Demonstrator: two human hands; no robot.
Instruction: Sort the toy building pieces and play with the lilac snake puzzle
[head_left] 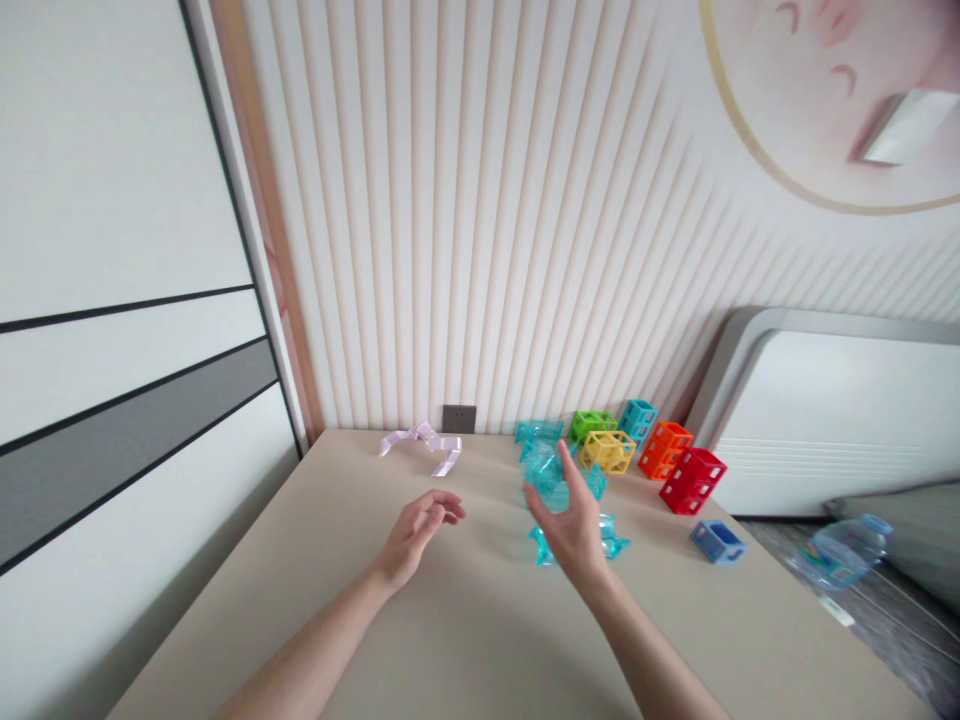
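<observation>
My left hand (417,532) hovers at the middle of the table, fingers loosely bent with nothing in them. Behind it lie curved pale-lilac translucent pieces (445,445), apart from the hand. My right hand (574,522) is open, thumb and fingers spread, over teal translucent plastic pieces. One teal piece (544,545) lies partly hidden under this hand. Farther back is a larger teal cluster (547,470), overlapped by the fingertips; whether they touch it I cannot tell. Another teal piece (539,431) is near the wall.
Right of the teal pieces stand openwork blocks: green (592,424), yellow (609,452), blue (638,420), orange (664,450) and red (693,481). A periwinkle block (718,542) lies near the table's (480,640) right edge. Beyond that edge is a plastic bottle (844,553). A socket (459,419) is on the wall.
</observation>
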